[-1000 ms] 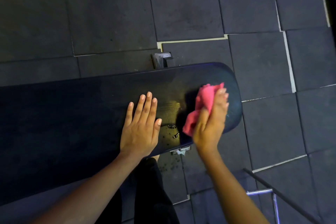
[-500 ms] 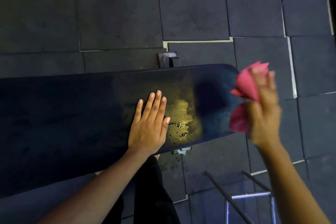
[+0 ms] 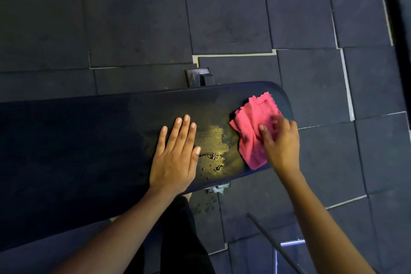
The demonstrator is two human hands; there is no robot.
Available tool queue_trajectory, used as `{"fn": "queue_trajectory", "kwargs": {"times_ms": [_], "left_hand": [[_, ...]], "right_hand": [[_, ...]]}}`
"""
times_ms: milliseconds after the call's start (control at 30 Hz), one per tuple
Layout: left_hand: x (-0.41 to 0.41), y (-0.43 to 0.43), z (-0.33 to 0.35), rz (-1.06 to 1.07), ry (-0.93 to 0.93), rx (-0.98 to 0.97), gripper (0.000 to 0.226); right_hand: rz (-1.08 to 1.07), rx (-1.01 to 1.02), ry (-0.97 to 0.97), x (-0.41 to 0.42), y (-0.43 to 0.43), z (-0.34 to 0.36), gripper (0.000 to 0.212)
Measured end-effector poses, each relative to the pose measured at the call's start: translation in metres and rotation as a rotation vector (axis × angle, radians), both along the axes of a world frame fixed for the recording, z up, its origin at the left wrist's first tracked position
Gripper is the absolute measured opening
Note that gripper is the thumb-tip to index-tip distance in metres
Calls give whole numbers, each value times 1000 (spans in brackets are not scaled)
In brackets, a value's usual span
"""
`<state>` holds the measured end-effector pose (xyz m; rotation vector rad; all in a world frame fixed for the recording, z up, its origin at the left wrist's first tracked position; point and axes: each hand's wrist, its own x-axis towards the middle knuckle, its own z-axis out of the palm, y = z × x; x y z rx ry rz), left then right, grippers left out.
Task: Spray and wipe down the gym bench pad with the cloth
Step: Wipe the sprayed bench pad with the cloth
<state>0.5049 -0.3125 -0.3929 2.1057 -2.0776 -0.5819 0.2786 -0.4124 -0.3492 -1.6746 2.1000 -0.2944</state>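
The dark bench pad [image 3: 89, 140] runs from the left edge to a rounded end at centre right. A wet, shiny patch with droplets [image 3: 214, 158] lies near its near edge. My left hand [image 3: 175, 155] rests flat on the pad, fingers together, holding nothing. A pink cloth [image 3: 251, 131] lies spread on the pad's rounded end. My right hand [image 3: 280, 142] presses down on the cloth's right side, its fingers blurred. No spray bottle is in view.
Dark rubber floor tiles [image 3: 233, 18] surround the bench. A bench foot [image 3: 200, 77] shows behind the pad and a bracket [image 3: 219, 187] below its near edge. A dark metal bar [image 3: 273, 242] slants across the lower right. My dark trouser leg [image 3: 184, 240] is at the bottom.
My right hand had lifted the cloth off the end of the pad to the right. It has come back down and the cloth now lies spread on the pad. The left hand stayed put.
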Motion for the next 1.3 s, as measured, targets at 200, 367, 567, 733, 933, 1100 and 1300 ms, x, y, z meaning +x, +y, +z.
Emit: {"fn": "queue_trajectory", "kwargs": {"times_ms": [200,367,567,733,933,1100,1300], "left_hand": [[0,1,0,-2,-13,13,56],[0,0,0,1,-19,20,56],[3,0,4,3,-9,33,55],[15,-2,8,-67,93,31,57],[65,13,13,-69,8,35,57],[101,36,11,90,-3,8,56],[130,61,5,113,3,-61,53]], "right_hand": [[-124,-120,-69,-13,-25,17,15],[-78,6,192,-22,-21,14,39],[619,-67,316,-9,-8,-3,70],[577,9,406,-9,0,-37,95],[47,-40,273,27,20,-47,83],[-104,-54,133,80,51,-40,80],[238,-60,18,190,130,-37,79]]}}
